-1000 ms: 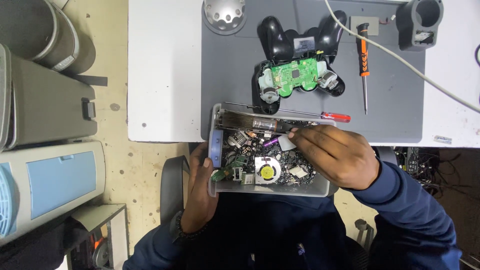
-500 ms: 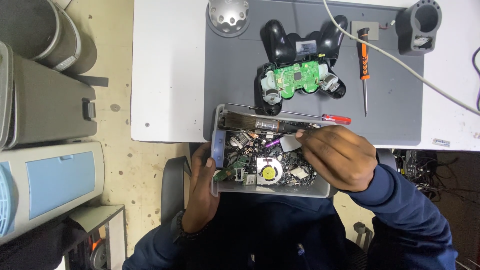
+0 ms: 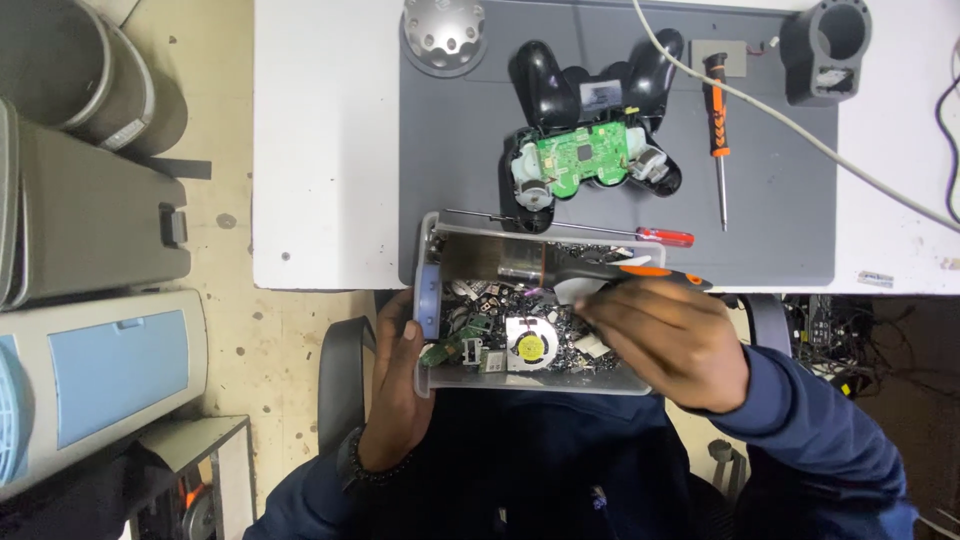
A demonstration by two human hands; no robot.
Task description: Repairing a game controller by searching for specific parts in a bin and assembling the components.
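Grey parts box (image 3: 428, 300) sits on the lap at the counter (image 3: 320, 150) edge, left hand (image 3: 398, 390) gripping its left wall. Right hand (image 3: 665, 340) grips a brush (image 3: 540, 262) over the box; earlier it dug inside, brush unseen.

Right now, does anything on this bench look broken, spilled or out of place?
The game controller on the grey mat lies opened, its green circuit board bare. The parts bin sits half off the table edge, steadied by the left hand. Nothing looks spilled.
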